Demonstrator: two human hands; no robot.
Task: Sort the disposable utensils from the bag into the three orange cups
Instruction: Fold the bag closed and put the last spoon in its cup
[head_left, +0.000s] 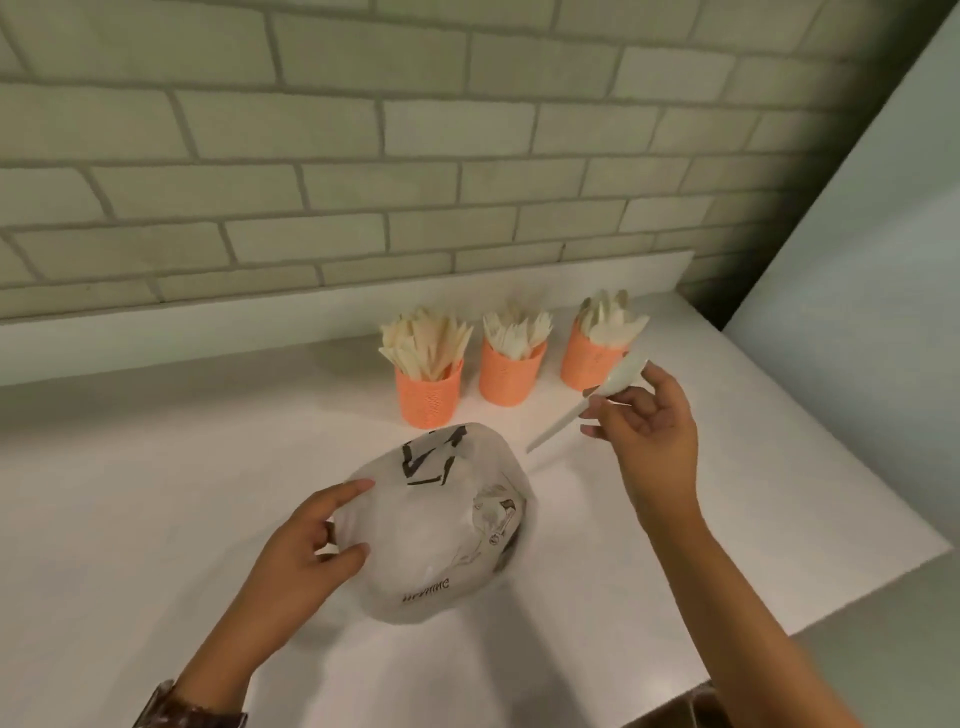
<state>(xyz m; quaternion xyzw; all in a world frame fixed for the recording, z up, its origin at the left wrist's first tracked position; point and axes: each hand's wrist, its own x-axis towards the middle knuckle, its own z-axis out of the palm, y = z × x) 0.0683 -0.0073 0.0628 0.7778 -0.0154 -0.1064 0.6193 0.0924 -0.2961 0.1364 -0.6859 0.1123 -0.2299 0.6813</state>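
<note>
R hand (647, 415) pinches white spoon (592, 402) just near of right cup (589, 364); L hand (311, 545) grips plastic bag (441, 525) on counter (156, 519), near the 3 cups.

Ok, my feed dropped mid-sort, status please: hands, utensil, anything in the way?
Left hand grips the bag on the counter. Right hand pinches a white spoon, raised close by the right cup. Nothing between spoon and cup.
</note>
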